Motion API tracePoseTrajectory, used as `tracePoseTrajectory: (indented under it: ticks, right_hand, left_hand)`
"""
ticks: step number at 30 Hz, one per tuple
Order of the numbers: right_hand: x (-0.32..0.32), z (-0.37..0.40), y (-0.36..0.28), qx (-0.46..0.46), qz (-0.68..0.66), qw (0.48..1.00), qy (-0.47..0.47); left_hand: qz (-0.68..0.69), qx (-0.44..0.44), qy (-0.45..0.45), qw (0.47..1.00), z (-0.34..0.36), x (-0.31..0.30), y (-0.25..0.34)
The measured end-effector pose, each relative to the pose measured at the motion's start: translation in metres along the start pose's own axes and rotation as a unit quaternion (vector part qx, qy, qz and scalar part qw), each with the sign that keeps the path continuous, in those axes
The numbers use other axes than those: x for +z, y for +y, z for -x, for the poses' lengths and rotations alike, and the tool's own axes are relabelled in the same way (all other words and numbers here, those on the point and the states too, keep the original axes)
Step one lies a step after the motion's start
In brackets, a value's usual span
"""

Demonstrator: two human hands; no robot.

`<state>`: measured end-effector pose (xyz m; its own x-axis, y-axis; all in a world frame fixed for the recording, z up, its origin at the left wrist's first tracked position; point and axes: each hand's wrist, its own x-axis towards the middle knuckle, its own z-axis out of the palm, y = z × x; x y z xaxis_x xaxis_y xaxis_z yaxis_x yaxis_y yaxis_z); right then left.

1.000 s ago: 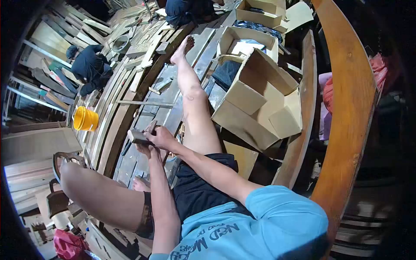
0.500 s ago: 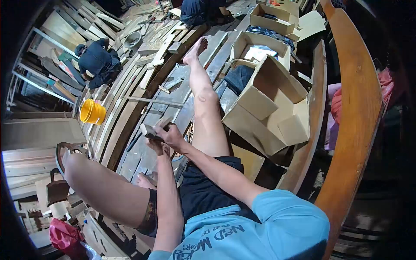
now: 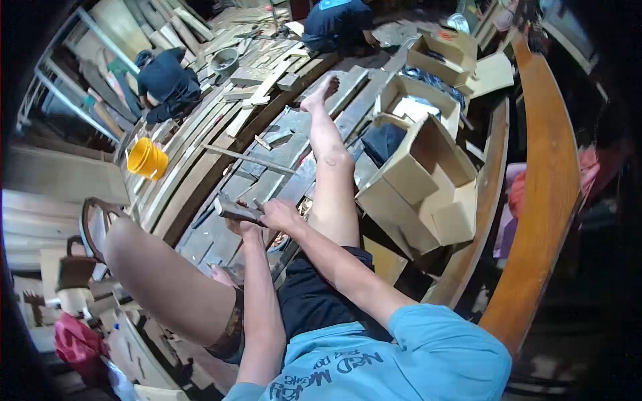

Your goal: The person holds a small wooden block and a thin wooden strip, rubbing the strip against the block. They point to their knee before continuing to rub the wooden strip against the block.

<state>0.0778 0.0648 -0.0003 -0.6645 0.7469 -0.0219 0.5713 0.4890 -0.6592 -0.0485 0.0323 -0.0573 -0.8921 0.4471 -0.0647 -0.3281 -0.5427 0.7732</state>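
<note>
A short wooden block with a pale end is held out between my knees. My left hand grips it from below, its fingers mostly hidden behind the wood. At the block's right end my right hand is closed, with the fingers curled against the wood. A small thin piece stands up by its fingertips, too small to name. Beneath both hands lie grey planks, and a long thin stick rests across them just beyond.
Open cardboard boxes stand to the right of my outstretched leg, beside a long varnished board. A yellow bucket sits on the left. Two people crouch farther back among scrap wood. A wooden chair is by my bent knee.
The view has shifted slightly, so the background sits farther right. My right hand has moved toward the right end of the block, and more of the wood shows.
</note>
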Motion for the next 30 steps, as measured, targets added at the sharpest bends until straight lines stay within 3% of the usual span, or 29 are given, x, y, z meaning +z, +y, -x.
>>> tracePoseTrajectory:
  ticks: [2, 3, 4, 6, 7, 9, 11, 12, 14, 15, 18, 20, 23, 24, 26, 27, 28, 29, 30]
  right_hand:
    - [-0.022, -0.010, -0.004, -0.038, 0.041, 0.992, -0.115]
    - [-0.035, -0.013, -0.009, -0.044, 0.066, 0.980, -0.180]
    - [-0.042, -0.017, -0.012, -0.035, 0.133, 0.960, -0.246]
    - [-0.056, -0.022, -0.011, 0.023, 0.337, 0.872, -0.353]
    - [-0.060, -0.026, -0.006, 0.054, 0.417, 0.824, -0.380]
    - [-0.074, -0.033, 0.009, 0.107, 0.513, 0.749, -0.405]
    - [-0.073, -0.038, 0.011, 0.110, 0.530, 0.733, -0.412]
    - [-0.066, -0.037, 0.010, 0.100, 0.529, 0.733, -0.416]
    - [-0.049, -0.033, 0.003, 0.069, 0.504, 0.751, -0.421]
    - [-0.043, -0.030, 0.001, 0.056, 0.489, 0.760, -0.424]
    - [-0.043, -0.031, -0.003, 0.018, 0.410, 0.816, -0.407]
    - [-0.046, -0.034, -0.005, -0.005, 0.320, 0.871, -0.372]
    - [-0.042, -0.033, 0.009, -0.037, 0.178, 0.947, -0.264]
    - [-0.037, -0.030, 0.018, -0.055, 0.145, 0.964, -0.216]
    - [-0.029, -0.028, 0.035, -0.074, 0.113, 0.977, -0.167]
    - [-0.029, -0.027, 0.036, -0.040, -0.010, 0.988, -0.152]
    - [-0.029, -0.025, 0.038, -0.005, -0.132, 0.982, -0.135]
    - [-0.027, -0.020, 0.041, -0.004, -0.131, 0.982, -0.135]
    - [-0.028, -0.010, 0.033, 0.003, -0.199, 0.980, -0.012]
  left_hand:
    - [0.000, 0.011, 0.049, 0.999, 0.006, 0.008, 0.008]
    - [0.103, -0.011, 0.012, 0.995, 0.002, -0.003, 0.002]
    - [0.120, 0.000, 0.019, 0.993, 0.000, -0.006, -0.005]
    - [0.135, 0.024, -0.015, 0.990, 0.006, -0.004, -0.005]
    - [0.054, 0.003, 0.068, 0.996, 0.003, 0.002, -0.006]
    - [0.075, 0.002, 0.062, 0.995, 0.017, 0.014, 0.004]
    - [0.063, 0.006, 0.045, 0.997, 0.024, 0.019, 0.007]
    - [-0.117, 0.092, 0.018, 0.989, 0.012, 0.004, -0.014]
    - [0.053, -0.008, 0.042, 0.998, 0.026, 0.017, -0.001]
    - [-0.109, 0.073, 0.014, 0.991, 0.025, 0.016, -0.002]
    - [-0.160, 0.212, 0.038, 0.963, 0.017, 0.009, -0.026]
    - [-0.048, 0.089, 0.016, 0.995, 0.009, -0.001, -0.040]
    - [0.074, 0.014, 0.033, 0.997, 0.030, 0.022, 0.001]
    - [-0.017, 0.037, 0.054, 0.998, 0.015, 0.011, -0.028]
    - [0.007, 0.025, 0.044, 0.999, 0.024, 0.020, -0.014]
    - [0.031, 0.017, 0.037, 0.999, 0.026, 0.022, -0.013]
    - [-0.033, 0.088, 0.029, 0.995, 0.025, 0.020, -0.017]
    - [-0.095, 0.159, 0.029, 0.982, 0.026, 0.019, -0.018]
    - [-0.145, 0.159, 0.017, 0.976, 0.029, 0.020, -0.012]
